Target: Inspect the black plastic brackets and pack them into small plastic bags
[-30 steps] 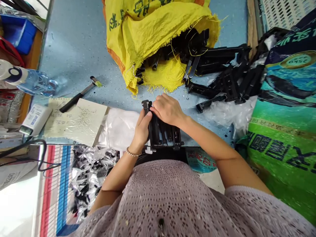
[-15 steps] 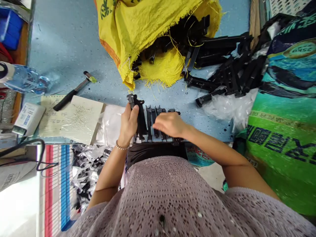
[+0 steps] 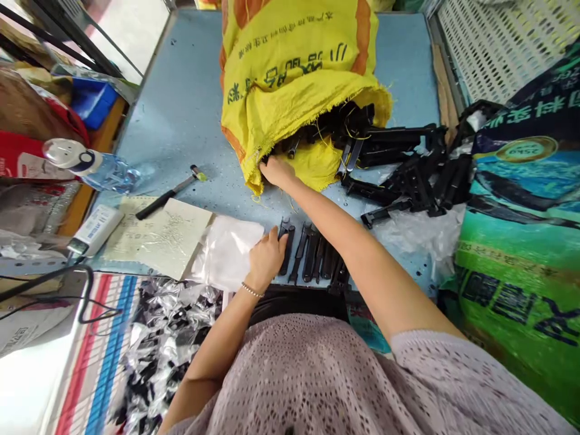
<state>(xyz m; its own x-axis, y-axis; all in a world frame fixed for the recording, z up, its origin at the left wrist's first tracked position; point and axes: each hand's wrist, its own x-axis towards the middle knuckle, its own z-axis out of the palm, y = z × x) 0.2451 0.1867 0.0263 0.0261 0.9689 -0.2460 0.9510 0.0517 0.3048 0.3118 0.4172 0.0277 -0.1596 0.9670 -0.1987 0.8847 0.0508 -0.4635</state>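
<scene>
My right hand (image 3: pixel 278 172) reaches into the left corner of the yellow woven sack's (image 3: pixel 290 72) mouth, where black parts lie. Its fingertips are hidden among the dark shapes, so what they grip cannot be made out. By the table's front edge my left hand (image 3: pixel 266 260) rests with thumb and fingers apart. Its thumb touches a slim black plastic part (image 3: pixel 287 251) with a forked end. To the right of that, several similar black parts (image 3: pixel 310 257) lie side by side in a row, partly covered by my right forearm.
A pile of black parts (image 3: pixel 417 175) spills from the sack. Clear plastic bags (image 3: pixel 226 251), a notepad (image 3: pixel 158 232), a hammer (image 3: pixel 167 196), a white box (image 3: pixel 96 229) and a water bottle (image 3: pixel 97 169) lie to the left. A green sack (image 3: pixel 512 284) stands at right.
My right hand has moved from the row up and away into the sack's mouth. My left hand has lowered and let go of the black part it held upright. The view has shifted.
</scene>
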